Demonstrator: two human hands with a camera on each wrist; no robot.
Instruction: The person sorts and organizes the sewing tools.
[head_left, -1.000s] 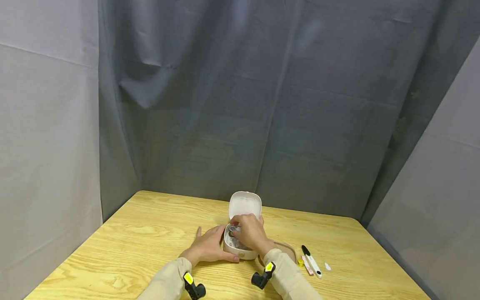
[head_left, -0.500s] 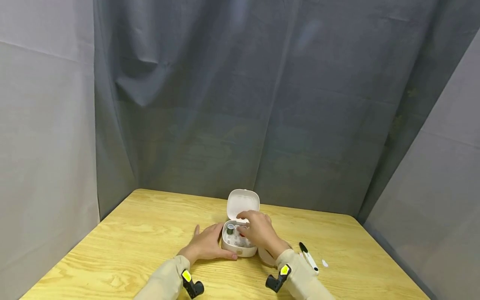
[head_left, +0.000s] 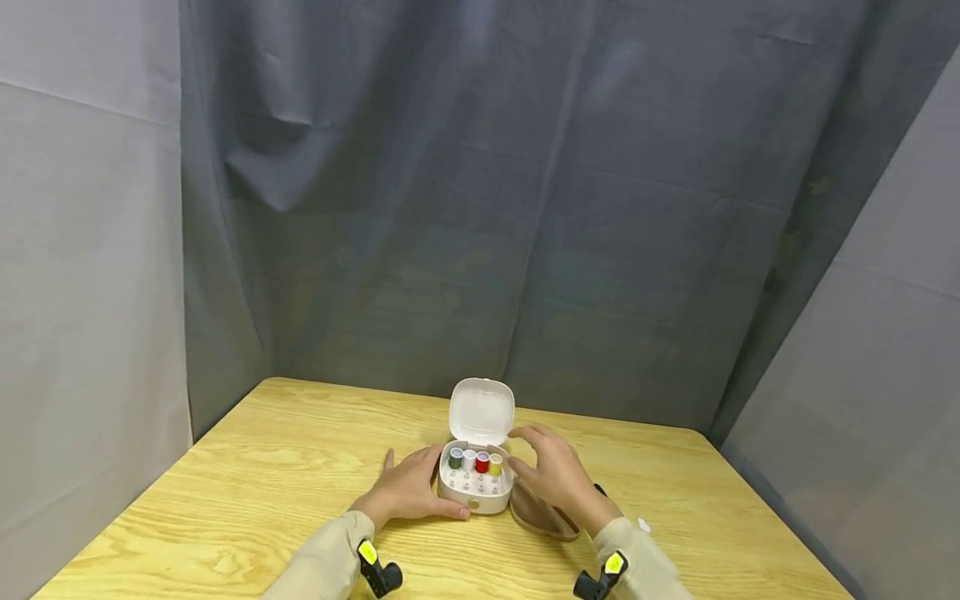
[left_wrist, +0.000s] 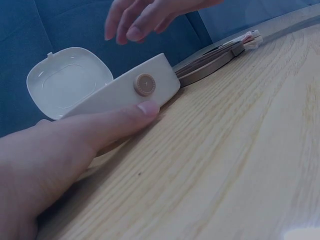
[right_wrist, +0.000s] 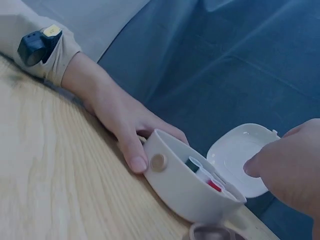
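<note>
While the left hand [head_left: 408, 492] braces the smooth rounded white box [head_left: 476, 487] on the wood-grain tabletop [head_left: 255, 492], the right hand [head_left: 551, 475] hovers loosely spread, holding nothing.

Left hand [head_left: 408, 492] low and flat, palm down, fingers straight and together, thumb [left_wrist: 115, 120] stretched forward along the front. Forearm in a beige sleeve [head_left: 322, 562] angled in from the lower left, black and yellow wrist camera [head_left: 378, 571] strapped near the cuff. Right hand [head_left: 551, 471] raised, palm down, fingers loosely spread and slightly bent, gripping nothing. Right forearm, also in beige, angled in from the lower right, with a matching wrist camera [head_left: 600, 579].
</note>
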